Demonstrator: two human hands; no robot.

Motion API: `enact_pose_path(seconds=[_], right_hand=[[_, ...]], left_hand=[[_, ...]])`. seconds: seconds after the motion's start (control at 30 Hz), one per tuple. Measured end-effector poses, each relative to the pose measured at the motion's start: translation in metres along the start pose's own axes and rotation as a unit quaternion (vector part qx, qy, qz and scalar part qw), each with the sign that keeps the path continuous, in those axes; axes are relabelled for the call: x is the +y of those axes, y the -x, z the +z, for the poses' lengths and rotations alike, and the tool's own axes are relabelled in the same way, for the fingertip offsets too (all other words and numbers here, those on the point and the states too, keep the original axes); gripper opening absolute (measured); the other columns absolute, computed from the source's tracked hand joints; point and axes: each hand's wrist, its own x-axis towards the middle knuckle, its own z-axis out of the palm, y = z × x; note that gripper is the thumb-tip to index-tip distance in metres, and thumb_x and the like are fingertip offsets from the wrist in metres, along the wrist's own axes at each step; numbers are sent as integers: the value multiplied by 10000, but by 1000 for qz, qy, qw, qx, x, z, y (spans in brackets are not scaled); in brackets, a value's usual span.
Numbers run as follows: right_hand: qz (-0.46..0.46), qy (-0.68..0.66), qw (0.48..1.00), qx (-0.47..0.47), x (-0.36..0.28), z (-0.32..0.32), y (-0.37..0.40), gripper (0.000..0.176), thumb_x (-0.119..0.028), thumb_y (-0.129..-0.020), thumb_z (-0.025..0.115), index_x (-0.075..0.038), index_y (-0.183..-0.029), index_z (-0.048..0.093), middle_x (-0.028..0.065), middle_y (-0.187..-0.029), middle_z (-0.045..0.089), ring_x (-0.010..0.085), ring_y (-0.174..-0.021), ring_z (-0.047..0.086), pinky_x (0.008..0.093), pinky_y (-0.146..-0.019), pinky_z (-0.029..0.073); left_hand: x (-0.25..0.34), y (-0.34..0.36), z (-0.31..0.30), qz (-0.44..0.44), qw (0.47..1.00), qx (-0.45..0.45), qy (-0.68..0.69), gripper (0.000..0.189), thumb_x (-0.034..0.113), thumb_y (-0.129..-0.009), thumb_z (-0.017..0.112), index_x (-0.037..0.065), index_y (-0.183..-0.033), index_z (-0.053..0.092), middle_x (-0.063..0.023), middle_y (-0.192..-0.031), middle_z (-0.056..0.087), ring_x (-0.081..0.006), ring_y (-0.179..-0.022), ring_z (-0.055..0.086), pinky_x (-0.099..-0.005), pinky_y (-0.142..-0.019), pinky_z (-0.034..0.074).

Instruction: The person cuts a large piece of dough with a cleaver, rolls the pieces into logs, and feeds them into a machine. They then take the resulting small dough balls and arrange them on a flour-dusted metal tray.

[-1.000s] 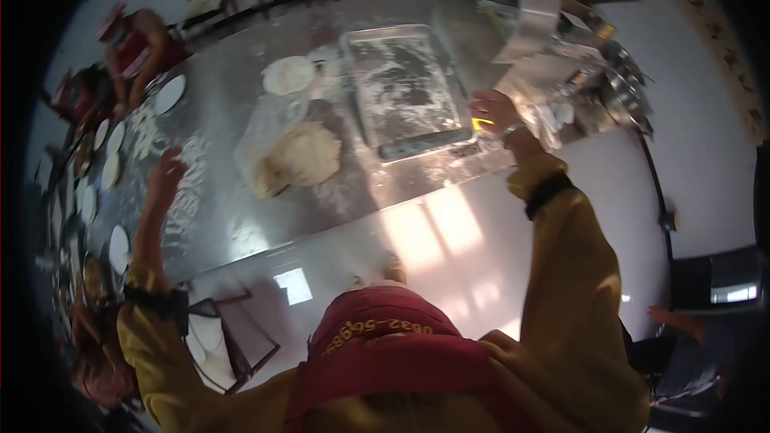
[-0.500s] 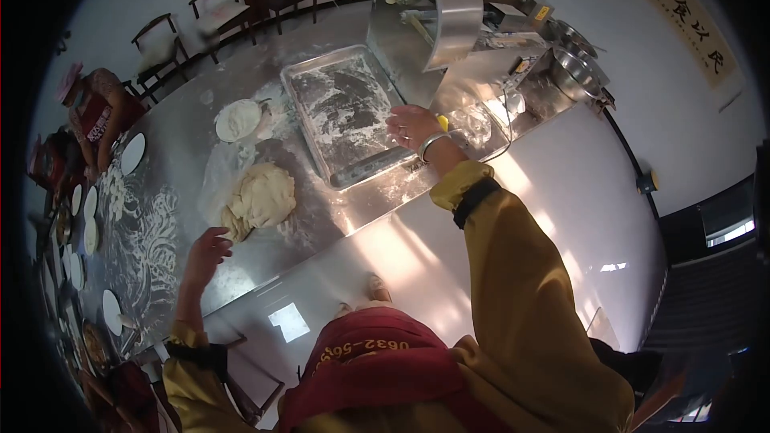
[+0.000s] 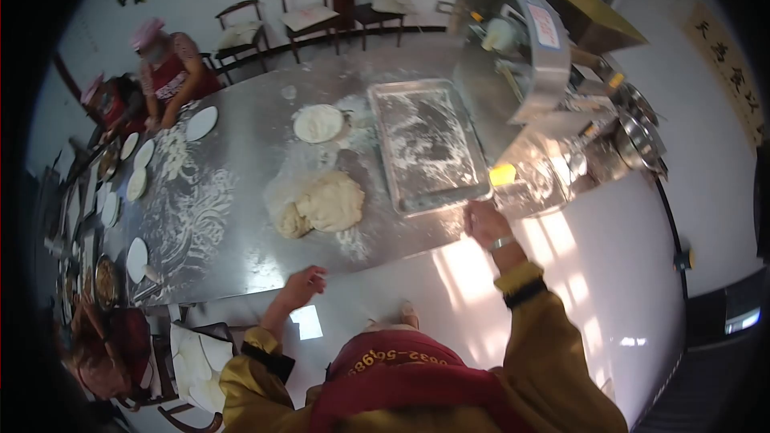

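My left hand [image 3: 301,285] hangs in front of the table edge, fingers loosely bent and apart, holding nothing. Nearest to it on the steel table lies a large lump of pale dough [image 3: 333,202], with a smaller piece against its left side and clear plastic film behind. My right hand [image 3: 484,223], with a bangle at the wrist, is at the near right corner of a flour-dusted metal tray [image 3: 388,162]. Its fingers point down and are partly hidden, so I cannot tell how they are closed. A yellow scraper-like piece [image 3: 503,174] lies just beyond that hand.
A bowl of flour [image 3: 318,123] stands behind the dough. At the back right are a steel machine with a curved cover [image 3: 553,72] and metal bowls [image 3: 639,144]. White plates [image 3: 201,123] and scattered flour cover the left side, where people in aprons [image 3: 172,72] work.
The view has swung left, showing more of the co-workers. My right hand has come back from over the tray to its near corner. My left hand has moved away from the dough.
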Motion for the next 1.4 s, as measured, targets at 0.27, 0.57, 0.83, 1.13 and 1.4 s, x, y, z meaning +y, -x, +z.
enact_pose_path(seconds=[0.27,0.57,0.83,1.13,1.4], right_hand=[[158,-123,972,120,105,-48,103,273,-155,-840,562,-77,-1094,499,79,-858,550,189,-681,520,306,-558,441],[127,8,987,94,123,-9,145,431,-60,-824,543,23,-1209,366,73,-820,527,153,-629,505,285,-528,440],[151,-6,980,128,136,-17,121,397,-4,-826,468,3,-1214,384,97,-862,528,165,-682,512,311,-540,441],[164,-20,982,96,125,12,103,370,-3,-798,480,-33,-1161,415,107,-863,525,185,-671,501,303,-543,433],[166,-17,982,85,131,29,104,337,-26,-801,508,0,-1130,440,120,-849,542,185,-654,511,293,-543,437]], left_hand=[[-32,48,27,-66,994,31,78,292,115,-825,584,56,-1110,555,-83,-817,636,-144,-727,627,-266,-645,486],[-35,50,54,-40,996,10,76,341,202,-860,552,61,-1168,516,-58,-877,628,-129,-777,604,-267,-660,470],[-40,56,61,-29,992,56,111,306,174,-841,577,30,-1108,544,-81,-797,623,-138,-696,593,-278,-642,477],[-42,59,61,-36,991,73,103,302,164,-838,573,23,-1103,545,-88,-798,628,-151,-693,599,-287,-654,480],[-44,61,60,-48,992,55,98,317,165,-855,541,28,-1142,529,-84,-846,631,-139,-745,609,-270,-668,470]])
